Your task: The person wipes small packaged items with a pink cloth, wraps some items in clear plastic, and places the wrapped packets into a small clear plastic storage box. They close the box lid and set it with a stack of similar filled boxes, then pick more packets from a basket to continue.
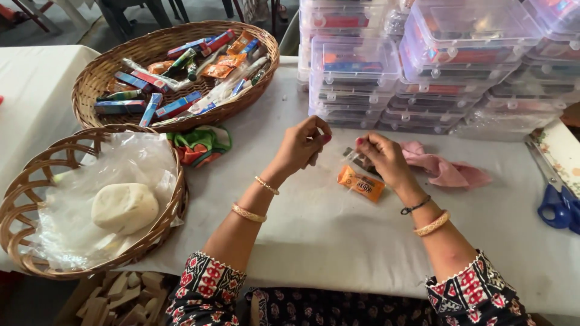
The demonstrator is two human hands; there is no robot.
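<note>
Two wicker baskets stand at nine to eleven o'clock: the far basket (96,75) holds many small packets, too many to count; the near basket (15,205) holds one pale block (124,207) on plastic. One orange packet (361,183) lies at centre, one pink cloth (444,169) and one blue scissors (559,202) at three o'clock. Clear boxes (353,66) stacked at one o'clock: number unclear.

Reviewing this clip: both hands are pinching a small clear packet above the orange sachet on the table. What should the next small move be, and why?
Probably pull the clear packet's mouth apart. The left hand and right hand each pinch at it with their fingertips, raised just above the white table, while the orange sachet lies loose right below, touched by neither hand.
</note>
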